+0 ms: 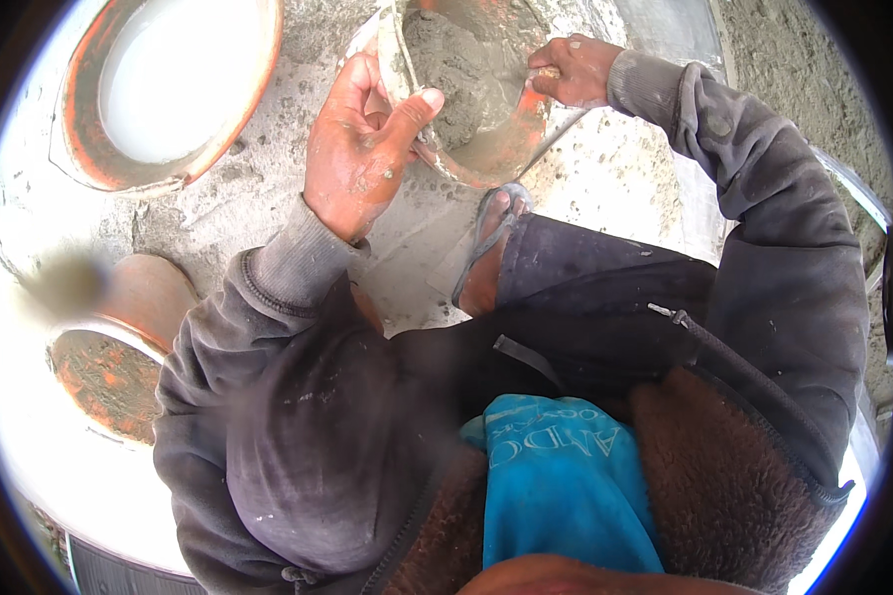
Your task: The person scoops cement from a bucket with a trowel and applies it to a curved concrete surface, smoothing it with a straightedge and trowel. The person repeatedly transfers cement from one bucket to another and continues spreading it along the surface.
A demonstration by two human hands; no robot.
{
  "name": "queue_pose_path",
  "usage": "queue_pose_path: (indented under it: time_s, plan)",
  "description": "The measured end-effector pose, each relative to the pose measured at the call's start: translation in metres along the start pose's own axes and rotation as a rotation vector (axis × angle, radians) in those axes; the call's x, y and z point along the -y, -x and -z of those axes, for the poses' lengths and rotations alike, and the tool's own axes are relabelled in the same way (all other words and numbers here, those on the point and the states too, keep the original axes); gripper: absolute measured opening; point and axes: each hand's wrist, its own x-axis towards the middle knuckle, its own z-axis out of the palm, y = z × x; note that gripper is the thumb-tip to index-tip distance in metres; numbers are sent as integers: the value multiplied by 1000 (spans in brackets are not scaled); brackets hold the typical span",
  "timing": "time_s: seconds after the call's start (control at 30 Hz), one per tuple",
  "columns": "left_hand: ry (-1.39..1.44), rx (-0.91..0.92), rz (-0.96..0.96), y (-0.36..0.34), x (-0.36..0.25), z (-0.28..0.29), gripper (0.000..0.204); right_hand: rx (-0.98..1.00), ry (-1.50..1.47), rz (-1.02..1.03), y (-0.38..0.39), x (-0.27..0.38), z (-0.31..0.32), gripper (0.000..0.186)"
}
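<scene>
An orange bucket (496,159) smeared with mortar stands at the top middle, its mouth facing me. Wet grey mortar (456,74) lies inside it. My left hand (362,149), wet and spotted with grey, closes on the bucket's pale, crusted left rim, with the thumb pointing to the right. At the opposite side of the bucket, my right hand (575,71) is curled into a fist. A small yellowish end pokes out by its fingers, and I cannot make out whether it belongs to a tool handle or to the rim.
Another orange bucket (89,149) with whitish liquid stands at the upper left. A third bucket (154,297) lies tipped on its side at the left, mortar caked within. My sandalled foot (486,243) rests just below the mortar bucket. Rough grey ground (784,59) runs along the upper right.
</scene>
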Motion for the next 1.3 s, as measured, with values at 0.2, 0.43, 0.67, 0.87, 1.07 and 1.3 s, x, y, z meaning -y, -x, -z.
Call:
queue_pose_path:
  time_s: [0.2, 0.43, 0.67, 0.87, 1.07, 1.3]
  plan:
    - [45, 6, -30, 6, -5, -5, 25, 761, -1182, -357, 54, 56, 33, 32]
    - [-53, -29, 123, 3, -18, 11, 23, 78, -276, 38, 54, 23, 60, 39]
    - [20, -116, 133, 0, -9, 25, 22, -210, 18, 162, 80, 65, 80, 37]
    - [-39, -91, 139, -8, -14, 20, 23, -87, 165, 132, 64, 95, 49, 35]
    - [-30, -65, 157, -5, -11, 34, 24, -368, 268, 235, 83, 53, 138, 23]
    - [-174, 150, 229, -36, -26, 53, 24, -756, 666, 406, 87, 78, 94, 10]
